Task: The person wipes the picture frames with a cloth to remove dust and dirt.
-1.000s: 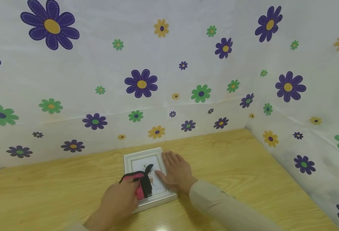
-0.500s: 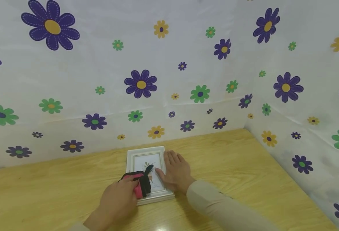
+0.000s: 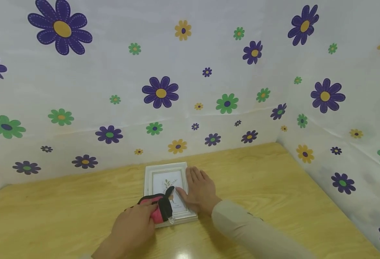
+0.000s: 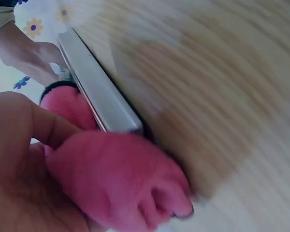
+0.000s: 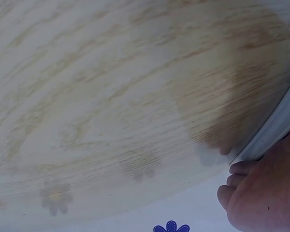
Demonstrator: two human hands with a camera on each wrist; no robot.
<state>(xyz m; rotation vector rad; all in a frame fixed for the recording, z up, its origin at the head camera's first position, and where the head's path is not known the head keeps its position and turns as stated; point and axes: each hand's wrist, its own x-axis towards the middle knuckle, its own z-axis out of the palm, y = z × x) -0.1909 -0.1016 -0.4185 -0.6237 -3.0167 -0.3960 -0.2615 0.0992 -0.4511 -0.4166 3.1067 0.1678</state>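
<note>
A white picture frame (image 3: 149, 180) lies face up on the wooden table, with a small plant print behind its pane. My left hand (image 3: 133, 225) grips a bunched pink cloth (image 3: 157, 216) with black edging over the frame's lower left part. Seen from the left wrist, the plush pink cloth (image 4: 121, 179) bulges out of the curled fingers beside the frame's side edge (image 4: 99, 84). My right hand (image 3: 201, 190) rests along the frame's right side with straight fingers, its thumb out over the picture. The right wrist view has this hand (image 5: 266, 193) against the white frame edge (image 5: 270, 130).
The pale wooden table (image 3: 257, 180) extends to both sides of the frame. Behind it and along its right side hangs a white sheet (image 3: 190, 54) printed with purple, green and yellow flowers.
The picture frame has turned slightly and shifted a little away and to the right. The left hand keeps the cloth at its lower left; the right hand stays along its right side.
</note>
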